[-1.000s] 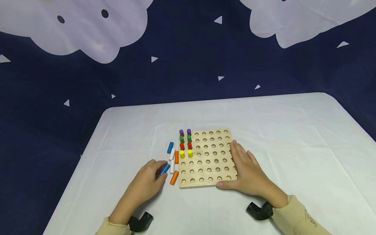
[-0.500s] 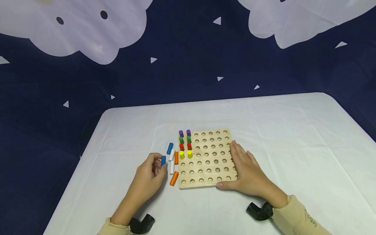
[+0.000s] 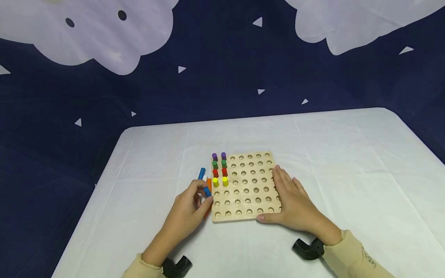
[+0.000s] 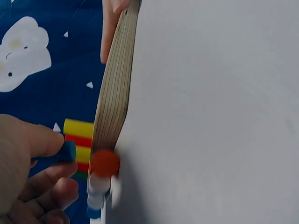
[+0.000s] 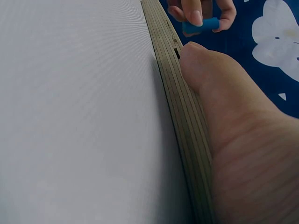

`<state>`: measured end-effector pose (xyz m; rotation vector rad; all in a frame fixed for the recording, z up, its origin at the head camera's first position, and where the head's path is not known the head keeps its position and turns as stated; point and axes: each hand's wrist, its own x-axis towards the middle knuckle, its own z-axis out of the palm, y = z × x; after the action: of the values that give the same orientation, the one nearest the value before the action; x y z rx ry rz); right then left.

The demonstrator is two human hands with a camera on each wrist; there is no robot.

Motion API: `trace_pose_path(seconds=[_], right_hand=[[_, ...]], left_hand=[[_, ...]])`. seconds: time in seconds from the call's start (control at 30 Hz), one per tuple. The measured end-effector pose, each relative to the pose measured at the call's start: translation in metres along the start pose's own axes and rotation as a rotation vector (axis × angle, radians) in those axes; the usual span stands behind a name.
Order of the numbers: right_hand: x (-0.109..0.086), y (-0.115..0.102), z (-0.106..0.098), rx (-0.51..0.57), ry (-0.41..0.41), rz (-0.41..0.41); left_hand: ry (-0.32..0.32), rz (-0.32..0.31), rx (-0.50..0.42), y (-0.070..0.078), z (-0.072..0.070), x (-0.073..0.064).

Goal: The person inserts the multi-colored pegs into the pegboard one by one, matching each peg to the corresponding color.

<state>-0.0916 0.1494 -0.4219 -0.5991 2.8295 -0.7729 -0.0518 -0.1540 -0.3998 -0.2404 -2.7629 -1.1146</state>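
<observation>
A blue peg (image 3: pixel 207 192) is pinched between the thumb and fingers of my left hand (image 3: pixel 187 208), held just off the left edge of a wooden pegboard (image 3: pixel 246 200). In the right wrist view the same blue peg (image 5: pixel 201 25) shows between the fingertips. My right hand (image 3: pixel 295 202) rests along the board's right side, fingers straight, thumb at the front edge. Pairs of purple, green, red and yellow pegs (image 3: pixel 225 181) stand in the two leftmost columns. Beside the board lie another blue peg (image 3: pixel 201 173), an orange peg (image 3: pixel 209 183) and white ones, partly hidden by my left hand.
A white cloth covers the table (image 3: pixel 333 154). Behind it hangs a dark blue backdrop (image 3: pixel 222 77) with clouds and small triangles. Black wrist devices (image 3: pixel 308 249) sit on both forearms. The board's other columns show bare holes.
My left hand has lifted the blue peg from the table, turned it, and carried it right toward the board's edge. The right hand has stayed in place.
</observation>
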Motion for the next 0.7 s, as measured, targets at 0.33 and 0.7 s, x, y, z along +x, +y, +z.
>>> trace_pose_path(seconds=[0.33, 0.7], right_hand=[[0.0, -0.001, -0.001, -0.004, -0.002, 0.0], [0.0, -0.002, -0.001, 0.002, -0.002, 0.003]], left_hand=[[0.002, 0.083, 0.048, 0.014, 0.015, 0.013], [0.021, 0.059, 0.107, 0.024, 0.024, 0.023]])
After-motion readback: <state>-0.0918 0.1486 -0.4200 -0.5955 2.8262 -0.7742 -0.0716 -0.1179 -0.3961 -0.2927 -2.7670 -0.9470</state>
